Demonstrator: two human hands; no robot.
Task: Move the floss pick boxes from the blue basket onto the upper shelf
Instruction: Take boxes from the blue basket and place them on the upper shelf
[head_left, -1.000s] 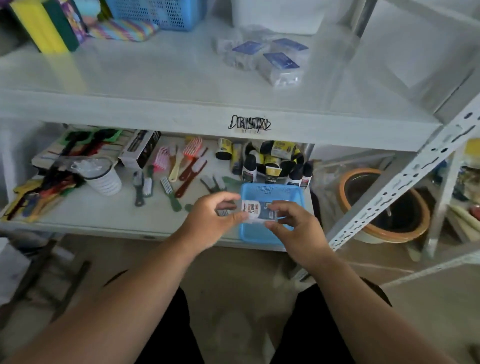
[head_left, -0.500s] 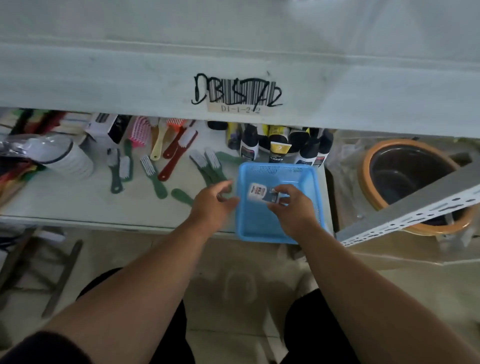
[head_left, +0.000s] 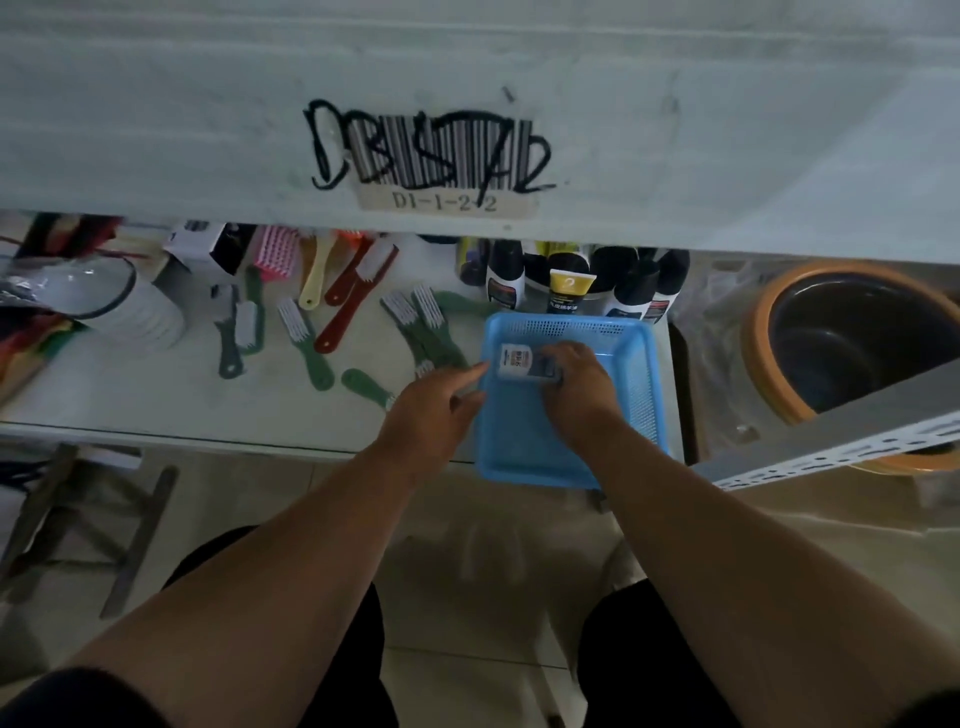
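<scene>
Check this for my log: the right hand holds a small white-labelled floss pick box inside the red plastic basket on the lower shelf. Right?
Not quite: the head view shows a blue plastic basket, not red. The right hand does hold the small white-labelled floss pick box inside it, on the lower shelf.

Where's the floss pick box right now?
In the head view, the small white-and-grey floss pick box is held by the right hand over the blue plastic basket, right of centre, just below the black tubes.
</scene>
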